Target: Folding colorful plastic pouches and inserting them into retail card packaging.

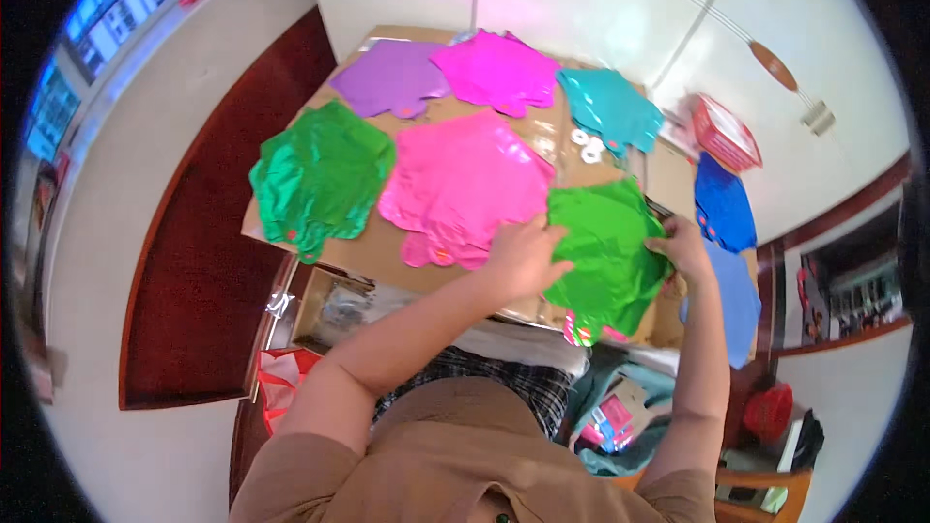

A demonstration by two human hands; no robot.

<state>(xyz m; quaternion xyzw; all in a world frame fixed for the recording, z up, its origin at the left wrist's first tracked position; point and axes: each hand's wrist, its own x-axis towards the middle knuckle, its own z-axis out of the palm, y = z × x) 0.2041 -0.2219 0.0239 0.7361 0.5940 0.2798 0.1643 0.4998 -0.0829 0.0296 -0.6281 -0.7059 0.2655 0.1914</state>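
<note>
- The cardboard sheet [528, 131] is big, flat and brown. It is the base that all the shiny foil shapes lie on.
- The pink foil stack [465, 184] is in the middle of the cardboard. It is smooth and glossy with wavy edges.
- The dark green foil stack [320, 174] lies at the left side of the cardboard, a bit crinkly.
- The bright green foil shape [605, 242] is at the near right part of the cardboard, just beside the pink stack. It is flat, shiny and wrinkled.
- The purple foil [387, 77], the magenta foil [499, 68] and the teal foil [610, 107] lie along the far edge of the cardboard.
- The blue foil [725, 203] hangs off the right end of the cardboard.
- The left hand [523, 257] lies flat with spread fingers, pressing the left edge of the bright green shape.
- The right hand [683, 247] curls its fingers on the right edge of the same green shape, pinching it.
</note>
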